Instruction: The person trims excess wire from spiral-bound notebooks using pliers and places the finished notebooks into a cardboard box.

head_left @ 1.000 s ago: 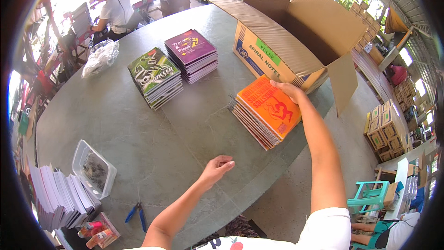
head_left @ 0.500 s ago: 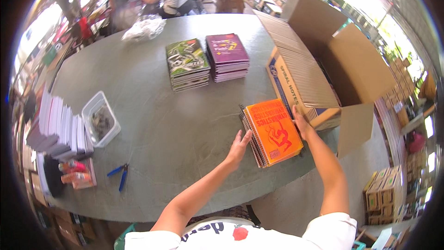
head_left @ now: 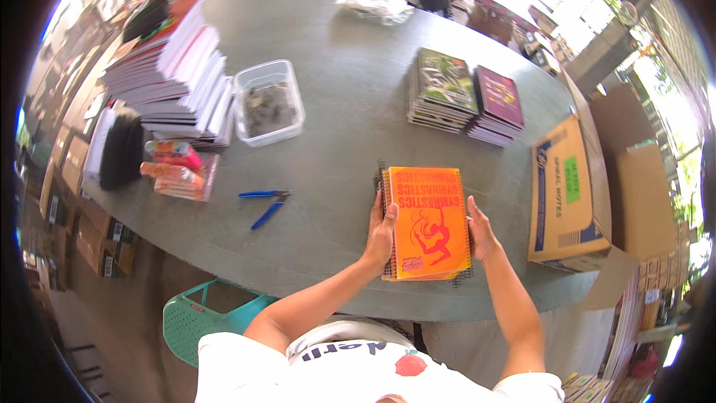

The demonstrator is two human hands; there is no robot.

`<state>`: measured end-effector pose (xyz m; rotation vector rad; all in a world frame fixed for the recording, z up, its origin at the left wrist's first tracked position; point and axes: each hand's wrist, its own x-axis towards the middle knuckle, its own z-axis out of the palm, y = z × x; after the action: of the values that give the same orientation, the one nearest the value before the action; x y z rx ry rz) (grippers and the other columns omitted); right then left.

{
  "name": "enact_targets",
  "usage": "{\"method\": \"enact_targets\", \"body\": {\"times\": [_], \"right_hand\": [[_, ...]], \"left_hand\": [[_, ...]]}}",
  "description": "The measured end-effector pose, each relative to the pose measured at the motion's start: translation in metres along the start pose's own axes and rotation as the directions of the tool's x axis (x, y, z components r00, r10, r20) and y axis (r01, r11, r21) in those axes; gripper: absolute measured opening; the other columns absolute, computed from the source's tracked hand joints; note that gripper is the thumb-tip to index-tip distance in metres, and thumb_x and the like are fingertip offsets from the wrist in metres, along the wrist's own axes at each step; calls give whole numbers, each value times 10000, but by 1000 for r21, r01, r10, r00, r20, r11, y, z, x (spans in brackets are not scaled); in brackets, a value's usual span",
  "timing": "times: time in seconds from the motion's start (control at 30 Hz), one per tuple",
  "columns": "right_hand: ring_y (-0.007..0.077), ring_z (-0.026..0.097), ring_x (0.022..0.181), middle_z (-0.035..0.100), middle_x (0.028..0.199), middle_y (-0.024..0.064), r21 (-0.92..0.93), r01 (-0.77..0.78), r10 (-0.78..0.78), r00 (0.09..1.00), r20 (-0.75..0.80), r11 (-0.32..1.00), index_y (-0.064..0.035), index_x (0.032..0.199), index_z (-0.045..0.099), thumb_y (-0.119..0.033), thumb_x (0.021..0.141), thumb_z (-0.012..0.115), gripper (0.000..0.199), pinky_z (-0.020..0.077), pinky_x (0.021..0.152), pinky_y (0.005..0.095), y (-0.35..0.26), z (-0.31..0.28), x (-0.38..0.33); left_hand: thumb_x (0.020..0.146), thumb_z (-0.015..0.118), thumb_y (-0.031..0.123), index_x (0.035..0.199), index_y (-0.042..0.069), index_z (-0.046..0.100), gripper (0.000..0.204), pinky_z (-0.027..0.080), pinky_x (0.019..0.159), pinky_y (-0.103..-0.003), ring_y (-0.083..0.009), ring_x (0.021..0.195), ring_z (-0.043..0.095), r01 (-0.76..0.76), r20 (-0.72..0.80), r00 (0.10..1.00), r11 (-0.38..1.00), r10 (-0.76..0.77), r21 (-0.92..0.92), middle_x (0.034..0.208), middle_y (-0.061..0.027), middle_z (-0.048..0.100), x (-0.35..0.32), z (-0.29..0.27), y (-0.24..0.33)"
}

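A stack of spiral notebooks with an orange top cover and a red gymnast figure lies near the front edge of the table, squared up between my hands. My left hand presses on its left side, fingers along the coil edge and thumb near the cover. Against the opposite side rests my right hand, its thumb pointing up and the fingers partly hidden by the stack. Dark wire coils stick out along both sides of the pile.
Right of the stack stands an open cardboard box. Farther back are green notebooks and purple notebooks. Leftward lie blue-handled pliers, a clear plastic tub and tall paper piles. A green stool stands below.
My view has swung left. The notebook stack has moved away from the box and sits straighter. My left hand, its fingers spread earlier, has closed in on the stack's side.
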<state>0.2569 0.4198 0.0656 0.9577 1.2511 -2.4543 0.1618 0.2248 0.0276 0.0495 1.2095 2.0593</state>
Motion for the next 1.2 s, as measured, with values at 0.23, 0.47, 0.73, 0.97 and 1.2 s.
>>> {"method": "enact_targets", "body": {"times": [0.23, 0.47, 0.73, 0.97, 1.2], "right_hand": [[220, 473, 1155, 484, 1281, 97, -231, 10, -52, 983, -175, 973, -54, 1269, 448, -527, 856, 494, 630, 388, 947, 342, 25, 74, 31], [226, 489, 1142, 510, 1250, 101, -162, 98, -138, 957, -257, 982, -37, 1266, 441, -460, 874, 507, 581, 401, 939, 368, 30, 72, 26], [257, 399, 1228, 456, 1297, 157, -362, 89, -233, 897, -375, 928, -13, 1277, 427, -449, 843, 542, 626, 339, 993, 389, -1, 99, 15], [267, 432, 1213, 497, 1252, 190, -723, 6, -299, 908, 293, -691, 27, 1169, 529, -546, 752, 588, 711, 233, 1063, 381, -54, 252, 128], [280, 608, 971, 641, 1015, 138, -580, -83, 207, 885, -416, -810, -41, 1034, 646, -556, 597, 725, 680, 454, 858, 411, -34, 260, 210]], "left_hand": [[931, 357, 475, 1428, 80, 106, 683, 164, 1083, -370, -276, 1340, 172, -66, -64, 995, 986, 76, 151, 1451, -158, 157, -13, -74, 31], [926, 288, 522, 1433, 146, 149, 646, 111, 1075, -456, -384, 1341, 116, -324, 69, 931, 724, 358, 609, 1452, -225, 121, 1, -74, 31], [789, 595, 462, 1344, 120, 369, 690, 151, 1069, -504, -417, 1319, 170, -399, 406, 910, -82, 83, 913, 1404, -271, 212, -11, -182, 127], [690, 652, 244, 1301, 78, 409, 678, 352, 921, -455, -353, 1087, 412, -309, 298, 951, -339, -87, 888, 1170, -201, 424, -12, -249, 172], [689, 569, 179, 1059, 10, 534, 408, 436, 738, -391, -306, 853, 495, -303, 326, 932, -151, 160, 941, 918, -158, 519, 1, -260, 169]]}}
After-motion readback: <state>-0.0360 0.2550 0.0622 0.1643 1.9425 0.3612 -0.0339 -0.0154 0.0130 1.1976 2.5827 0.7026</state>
